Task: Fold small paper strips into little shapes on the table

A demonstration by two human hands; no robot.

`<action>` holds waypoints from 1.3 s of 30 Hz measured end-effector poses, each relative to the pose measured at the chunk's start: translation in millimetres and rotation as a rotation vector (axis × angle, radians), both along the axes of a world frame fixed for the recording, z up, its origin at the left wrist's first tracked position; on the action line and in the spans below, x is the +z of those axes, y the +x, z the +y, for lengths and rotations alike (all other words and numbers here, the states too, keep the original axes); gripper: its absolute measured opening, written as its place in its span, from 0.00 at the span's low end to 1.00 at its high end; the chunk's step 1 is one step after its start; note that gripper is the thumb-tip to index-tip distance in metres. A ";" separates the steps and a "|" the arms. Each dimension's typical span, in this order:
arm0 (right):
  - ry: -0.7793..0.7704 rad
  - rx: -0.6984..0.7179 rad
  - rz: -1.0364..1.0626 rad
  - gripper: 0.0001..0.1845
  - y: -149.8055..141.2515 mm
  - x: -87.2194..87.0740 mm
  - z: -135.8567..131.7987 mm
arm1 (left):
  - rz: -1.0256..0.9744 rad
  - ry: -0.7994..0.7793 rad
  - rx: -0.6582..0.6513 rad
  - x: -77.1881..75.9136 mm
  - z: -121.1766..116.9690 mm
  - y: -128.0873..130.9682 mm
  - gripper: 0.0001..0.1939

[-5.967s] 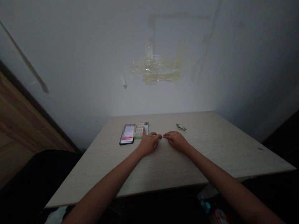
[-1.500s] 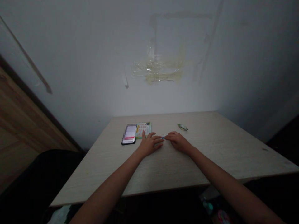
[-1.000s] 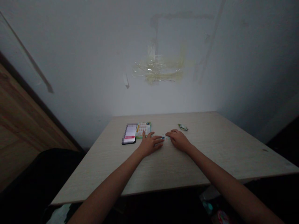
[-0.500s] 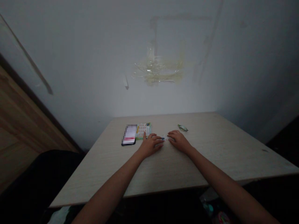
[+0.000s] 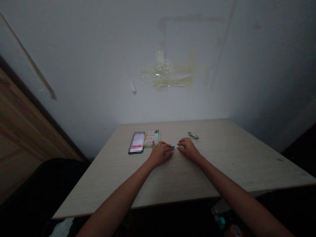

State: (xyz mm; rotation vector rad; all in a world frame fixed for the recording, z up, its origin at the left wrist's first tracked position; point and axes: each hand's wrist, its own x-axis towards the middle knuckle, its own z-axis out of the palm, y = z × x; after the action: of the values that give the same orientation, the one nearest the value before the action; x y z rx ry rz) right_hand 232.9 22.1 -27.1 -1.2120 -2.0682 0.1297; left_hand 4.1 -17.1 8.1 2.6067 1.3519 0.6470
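Observation:
My left hand (image 5: 160, 154) rests palm down on the table, its fingers stretched and spread. Its foremost fingertips touch a small clear-and-blue piece (image 5: 173, 145), partly hidden and too small to name. Just right of that piece is my right hand (image 5: 188, 148), fingers bent and apart, a narrow gap between its tips and the piece. Beyond the left hand lies a printed booklet or card (image 5: 151, 137) with rows of small pictures, its near edge beside the outstretched little finger.
A phone (image 5: 137, 143) with a blurred screen lies left of the printed card. Past the right hand sits a small green-and-white crumpled packet (image 5: 193, 135). The pale wooden table (image 5: 237, 151) meets a wall with peeling tape (image 5: 170, 77). Below its front edge are dim items.
My left hand has shifted slightly right. The right fingertips now stand slightly apart from the small clear-and-blue piece, whose clear part looks turned. The card, phone and packet stay put.

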 end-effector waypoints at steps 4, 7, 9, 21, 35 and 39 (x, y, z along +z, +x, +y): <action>-0.045 -0.051 0.036 0.10 -2.1 -0.2 -0.8 | -0.019 0.040 0.115 -1.3 0.5 0.5 0.13; -0.088 -0.077 0.061 0.10 -2.9 -0.2 -1.5 | -0.012 0.055 0.144 -2.2 0.6 0.9 0.12; -0.092 -0.075 0.077 0.11 -3.1 0.0 -1.5 | -0.008 0.060 0.144 -2.4 0.7 0.9 0.12; -0.108 0.013 0.171 0.08 -5.5 10.9 -9.6 | -0.151 0.081 0.283 -1.5 2.1 0.6 0.11; -0.129 0.040 0.203 0.11 -3.8 10.6 -5.8 | -0.288 -0.016 0.336 -4.4 9.3 6.6 0.05; -0.122 0.033 0.215 0.11 -3.3 6.3 -2.0 | -0.307 -0.009 0.340 -2.4 8.1 6.5 0.05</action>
State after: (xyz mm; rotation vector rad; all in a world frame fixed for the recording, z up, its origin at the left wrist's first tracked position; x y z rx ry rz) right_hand 229.5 20.1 -20.8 -1.1807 -1.9154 0.3897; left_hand 10.6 -9.0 5.7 2.1678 1.6931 1.0340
